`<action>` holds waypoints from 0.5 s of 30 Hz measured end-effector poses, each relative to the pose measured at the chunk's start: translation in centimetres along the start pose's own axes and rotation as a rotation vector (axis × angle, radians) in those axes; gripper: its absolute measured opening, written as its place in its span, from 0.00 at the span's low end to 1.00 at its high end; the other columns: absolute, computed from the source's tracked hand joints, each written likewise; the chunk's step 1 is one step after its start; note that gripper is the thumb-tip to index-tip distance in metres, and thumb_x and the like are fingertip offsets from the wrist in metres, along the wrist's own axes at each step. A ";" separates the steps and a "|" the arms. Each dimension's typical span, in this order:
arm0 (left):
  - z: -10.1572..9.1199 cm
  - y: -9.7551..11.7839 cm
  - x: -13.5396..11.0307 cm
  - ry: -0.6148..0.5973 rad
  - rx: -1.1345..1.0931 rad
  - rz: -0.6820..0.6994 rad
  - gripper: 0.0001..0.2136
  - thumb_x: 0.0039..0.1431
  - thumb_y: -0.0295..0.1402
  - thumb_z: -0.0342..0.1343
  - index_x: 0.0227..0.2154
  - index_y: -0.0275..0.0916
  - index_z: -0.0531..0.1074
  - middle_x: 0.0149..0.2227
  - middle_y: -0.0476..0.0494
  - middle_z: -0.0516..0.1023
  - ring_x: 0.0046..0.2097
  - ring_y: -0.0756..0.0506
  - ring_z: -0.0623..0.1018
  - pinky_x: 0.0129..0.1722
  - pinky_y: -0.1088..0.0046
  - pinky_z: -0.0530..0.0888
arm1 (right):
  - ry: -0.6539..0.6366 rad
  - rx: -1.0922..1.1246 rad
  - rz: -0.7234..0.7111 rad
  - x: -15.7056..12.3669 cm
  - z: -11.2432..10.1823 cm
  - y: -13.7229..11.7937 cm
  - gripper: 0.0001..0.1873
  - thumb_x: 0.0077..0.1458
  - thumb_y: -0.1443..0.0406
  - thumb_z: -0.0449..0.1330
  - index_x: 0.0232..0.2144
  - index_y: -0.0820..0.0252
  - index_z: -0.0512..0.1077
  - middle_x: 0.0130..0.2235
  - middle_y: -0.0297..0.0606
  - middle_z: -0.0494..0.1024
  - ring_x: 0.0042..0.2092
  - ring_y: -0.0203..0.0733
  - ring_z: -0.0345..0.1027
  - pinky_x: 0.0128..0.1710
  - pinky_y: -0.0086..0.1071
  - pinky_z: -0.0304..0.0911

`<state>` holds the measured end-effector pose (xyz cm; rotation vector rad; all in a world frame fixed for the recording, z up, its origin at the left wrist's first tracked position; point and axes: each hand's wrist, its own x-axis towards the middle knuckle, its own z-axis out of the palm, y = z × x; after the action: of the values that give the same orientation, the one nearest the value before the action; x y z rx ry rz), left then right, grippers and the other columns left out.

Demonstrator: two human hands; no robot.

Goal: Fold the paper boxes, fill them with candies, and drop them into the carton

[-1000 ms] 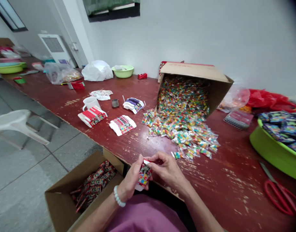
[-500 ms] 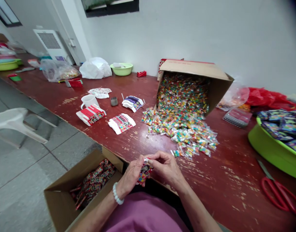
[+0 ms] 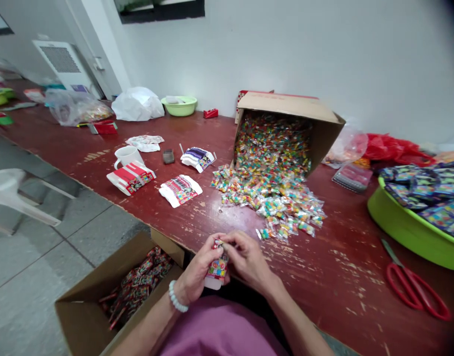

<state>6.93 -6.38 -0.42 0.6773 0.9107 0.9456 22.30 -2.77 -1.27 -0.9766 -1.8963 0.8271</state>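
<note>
Wearing a pale bead bracelet, my left hand (image 3: pixel 197 273) is wrapped round a small printed candy box (image 3: pixel 217 267), colourful on its face, with a white flap at the lower end. My right hand (image 3: pixel 247 259) has its fingertips pinched at the box's upper end, where a small yellowish bit shows; I cannot make out what it is. Both hands are over the table's front edge. Beyond them, clear packets of coloured candies (image 3: pixel 282 202) spill from a carton (image 3: pixel 325 141) lying on its side. At lower left, an open cardboard box (image 3: pixel 76 324) contains many dark red printed packets (image 3: pixel 136 287).
Flattened printed boxes (image 3: pixel 180 191) and a white mug (image 3: pixel 127 155) stand on the red table (image 3: pixel 345 291). Red-handled scissors (image 3: pixel 416 287) lie at right, below a green basin (image 3: pixel 408 235) of dark packets. A white stool (image 3: pixel 21 198) is at left.
The candy box has turned in my hands, so its white lower flap now shows. My right fingers have shifted slightly at its upper end. The view has swung a little to the right.
</note>
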 end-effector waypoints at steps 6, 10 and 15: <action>-1.2 1.6 1.8 0.043 0.030 0.064 0.20 0.48 0.32 0.68 0.42 0.37 0.68 0.45 0.39 0.77 0.36 0.47 0.77 0.36 0.66 0.77 | 0.079 -0.631 0.142 -0.3 -6.0 6.2 0.17 0.59 0.72 0.53 0.48 0.58 0.74 0.50 0.47 0.75 0.48 0.53 0.66 0.50 0.46 0.61; -2.7 1.9 2.8 0.217 0.156 0.138 0.23 0.41 0.29 0.70 0.41 0.39 0.67 0.34 0.50 0.75 0.33 0.48 0.75 0.33 0.70 0.75 | -0.036 -0.721 0.233 -1.9 -7.3 7.8 0.21 0.54 0.75 0.53 0.47 0.58 0.75 0.44 0.49 0.76 0.44 0.53 0.66 0.45 0.42 0.61; -3.8 2.8 3.0 0.187 0.347 0.161 0.25 0.42 0.29 0.68 0.46 0.39 0.70 0.32 0.52 0.74 0.33 0.50 0.74 0.35 0.74 0.73 | 0.021 -0.597 0.280 -1.9 -6.9 8.1 0.20 0.52 0.71 0.55 0.48 0.62 0.72 0.39 0.47 0.74 0.41 0.51 0.68 0.41 0.39 0.61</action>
<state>3.34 -2.16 -1.00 0.9801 1.2160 1.0152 31.60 0.68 -5.58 -1.6316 -2.0595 0.3921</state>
